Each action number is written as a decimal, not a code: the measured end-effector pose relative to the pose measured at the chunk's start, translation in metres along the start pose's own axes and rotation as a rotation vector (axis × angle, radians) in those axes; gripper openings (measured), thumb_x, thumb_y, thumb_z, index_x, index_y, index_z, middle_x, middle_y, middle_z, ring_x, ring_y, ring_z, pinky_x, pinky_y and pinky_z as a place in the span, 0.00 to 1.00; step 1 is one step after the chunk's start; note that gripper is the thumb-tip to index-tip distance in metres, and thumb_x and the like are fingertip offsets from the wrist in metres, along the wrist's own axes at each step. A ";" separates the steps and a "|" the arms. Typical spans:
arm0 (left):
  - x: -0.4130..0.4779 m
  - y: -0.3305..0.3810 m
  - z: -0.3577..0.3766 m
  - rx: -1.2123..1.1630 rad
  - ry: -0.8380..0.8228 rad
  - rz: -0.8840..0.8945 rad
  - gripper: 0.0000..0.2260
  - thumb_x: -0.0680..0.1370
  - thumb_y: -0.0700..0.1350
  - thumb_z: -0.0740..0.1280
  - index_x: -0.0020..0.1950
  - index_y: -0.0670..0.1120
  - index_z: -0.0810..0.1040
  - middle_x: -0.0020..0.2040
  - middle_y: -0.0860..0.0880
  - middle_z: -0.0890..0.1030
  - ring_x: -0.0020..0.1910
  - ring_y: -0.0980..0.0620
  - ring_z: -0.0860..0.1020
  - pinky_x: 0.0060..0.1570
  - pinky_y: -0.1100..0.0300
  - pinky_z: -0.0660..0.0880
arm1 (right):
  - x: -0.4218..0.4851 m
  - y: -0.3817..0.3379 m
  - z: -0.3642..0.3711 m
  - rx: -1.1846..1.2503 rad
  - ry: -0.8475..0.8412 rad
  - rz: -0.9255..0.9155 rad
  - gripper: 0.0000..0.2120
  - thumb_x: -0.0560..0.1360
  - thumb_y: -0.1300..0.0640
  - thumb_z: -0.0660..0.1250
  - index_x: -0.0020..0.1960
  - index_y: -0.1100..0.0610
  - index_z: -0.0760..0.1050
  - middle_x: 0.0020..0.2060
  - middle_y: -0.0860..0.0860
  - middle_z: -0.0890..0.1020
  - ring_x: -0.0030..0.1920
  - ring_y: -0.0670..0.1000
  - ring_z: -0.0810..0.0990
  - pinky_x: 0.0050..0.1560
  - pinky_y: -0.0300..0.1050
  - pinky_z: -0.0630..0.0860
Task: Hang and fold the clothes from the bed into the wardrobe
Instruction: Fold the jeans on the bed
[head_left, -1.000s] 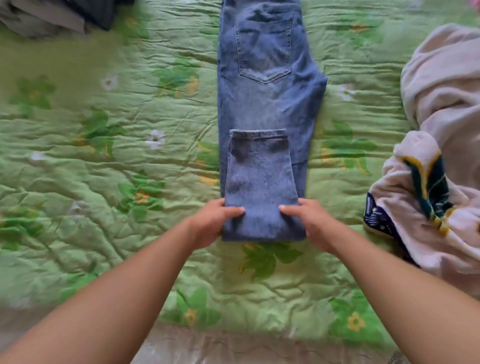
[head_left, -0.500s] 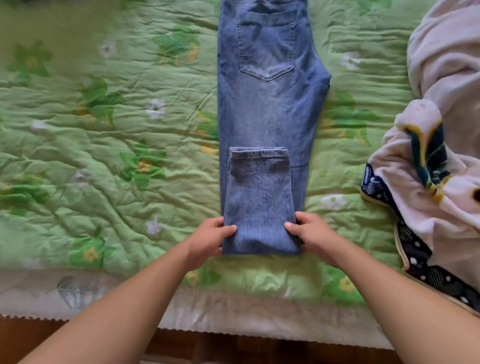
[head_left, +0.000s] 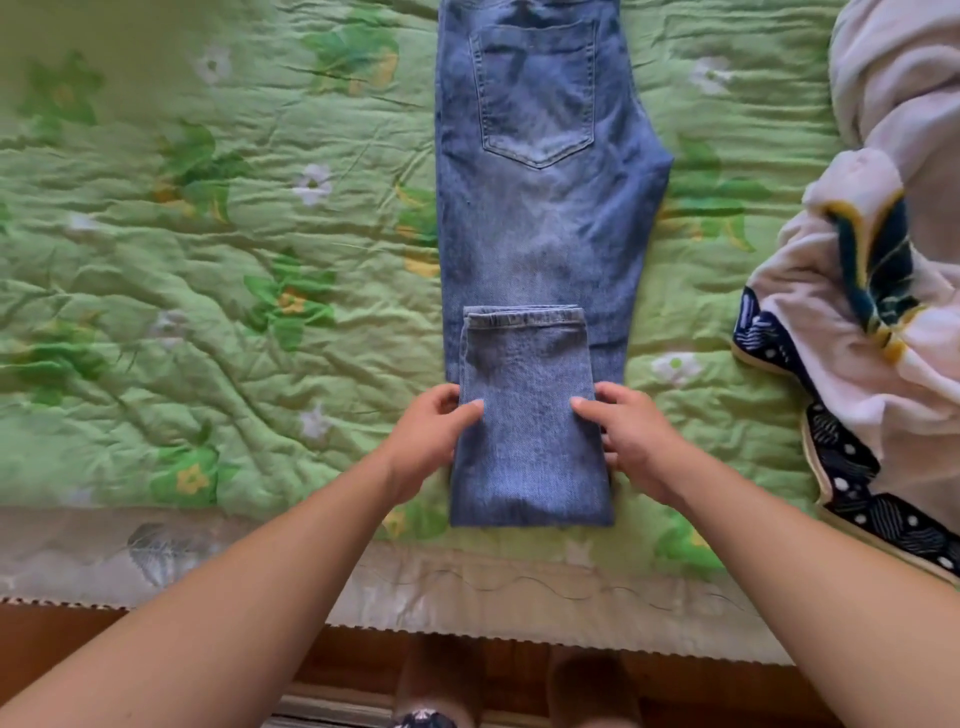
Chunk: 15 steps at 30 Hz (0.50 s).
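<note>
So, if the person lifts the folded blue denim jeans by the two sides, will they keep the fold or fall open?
The blue denim jeans would probably sag: only the leg end is folded back, and the long upper part lies loose on the green quilted bedspread. Denim looks thick, so likely fairly heavy, not slippery. The left hand and right hand grip only the folded edges.

Blue jeans (head_left: 540, 218) lie flat, pocket up, legs apparently folded back once.

left of left hand (head_left: 434, 441): open green quilt (head_left: 208, 312), free | between hands: folded jeans (head_left: 535, 260) fill the gap, run on ahead | right of right hand (head_left: 631, 441): short quilt strip, then pink-white garment heap (head_left: 893, 312) blocks | behind wrists: bed edge, drop to floor
</note>
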<state>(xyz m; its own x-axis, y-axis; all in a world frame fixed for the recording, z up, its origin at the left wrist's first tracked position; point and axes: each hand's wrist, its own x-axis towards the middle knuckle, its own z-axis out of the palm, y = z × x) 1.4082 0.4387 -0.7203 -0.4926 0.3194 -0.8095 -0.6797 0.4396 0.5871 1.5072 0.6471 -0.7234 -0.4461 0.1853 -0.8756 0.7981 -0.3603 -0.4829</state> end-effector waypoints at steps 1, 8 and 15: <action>0.005 0.011 0.003 0.005 0.022 0.051 0.03 0.82 0.40 0.65 0.52 0.46 0.78 0.43 0.53 0.84 0.40 0.59 0.81 0.36 0.65 0.76 | 0.005 -0.012 0.003 0.019 0.028 -0.059 0.03 0.80 0.60 0.67 0.49 0.55 0.78 0.43 0.51 0.83 0.39 0.50 0.81 0.39 0.41 0.76; 0.023 0.093 -0.002 -0.053 0.145 0.265 0.05 0.82 0.38 0.66 0.52 0.47 0.80 0.50 0.49 0.86 0.47 0.52 0.84 0.49 0.53 0.81 | 0.008 -0.103 0.013 0.014 0.095 -0.375 0.08 0.79 0.65 0.66 0.46 0.54 0.80 0.44 0.56 0.83 0.42 0.52 0.81 0.43 0.46 0.80; 0.090 0.188 -0.018 -0.146 0.083 0.059 0.20 0.80 0.47 0.70 0.70 0.50 0.68 0.61 0.45 0.78 0.49 0.48 0.78 0.51 0.51 0.74 | 0.063 -0.199 0.000 -0.219 0.112 -0.264 0.17 0.77 0.50 0.71 0.65 0.48 0.72 0.54 0.52 0.80 0.45 0.52 0.79 0.45 0.49 0.76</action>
<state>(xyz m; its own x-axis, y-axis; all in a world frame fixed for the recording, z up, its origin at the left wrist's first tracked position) 1.2266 0.5346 -0.6829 -0.5732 0.2675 -0.7746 -0.7172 0.2935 0.6321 1.3205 0.7300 -0.6822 -0.6108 0.3491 -0.7107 0.7348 -0.0845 -0.6730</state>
